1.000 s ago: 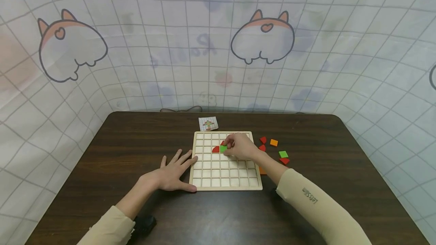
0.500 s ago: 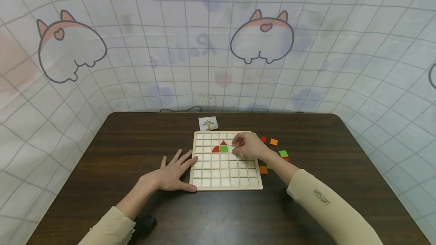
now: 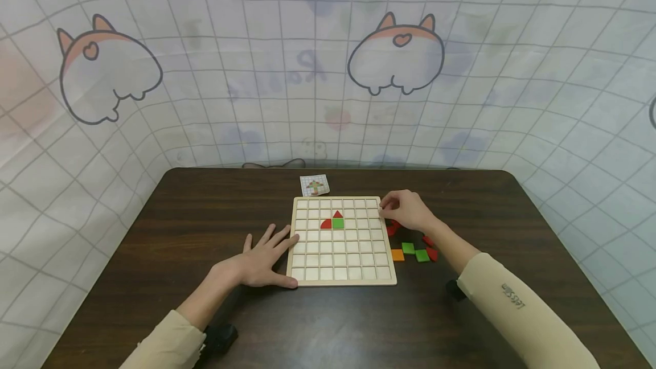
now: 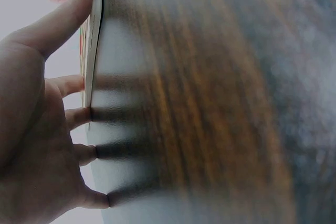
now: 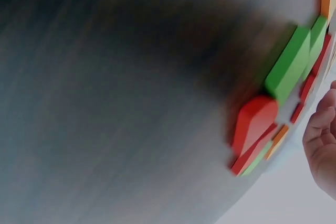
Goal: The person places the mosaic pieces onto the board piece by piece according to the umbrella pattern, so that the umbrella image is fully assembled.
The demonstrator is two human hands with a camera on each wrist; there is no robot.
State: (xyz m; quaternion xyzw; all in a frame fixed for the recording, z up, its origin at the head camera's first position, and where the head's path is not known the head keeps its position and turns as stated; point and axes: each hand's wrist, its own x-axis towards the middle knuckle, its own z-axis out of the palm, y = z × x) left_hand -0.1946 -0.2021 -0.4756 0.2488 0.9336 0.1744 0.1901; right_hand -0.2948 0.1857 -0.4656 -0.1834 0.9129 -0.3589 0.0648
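Observation:
A pale wooden grid board [image 3: 353, 259] lies on the dark table. Set in its upper cells are a green square [image 3: 338, 223], a red triangle [image 3: 337, 214] above it and a red quarter-round piece [image 3: 326, 224] to the left. My left hand [image 3: 263, 261] is spread flat at the board's left side, its thumb [image 4: 68, 17] and some fingertips against the edge. Over the board's upper right edge is my right hand [image 3: 407, 209], fingers loosely curled and no piece showing between them. It partly covers red pieces [image 3: 392, 228] beside the board; its fingers are cropped in the right wrist view.
Right of the board lie loose pieces: an orange square [image 3: 397, 255], green squares [image 3: 422, 255] and red pieces [image 3: 432, 254]. A small card [image 3: 314, 185] with a printed pattern lies behind the board. A patterned curtain [image 3: 271, 73] hangs behind the table.
My right hand has left the green square on the board and moved right to the board's edge, uncovering green and red loose pieces. The left hand stays in place.

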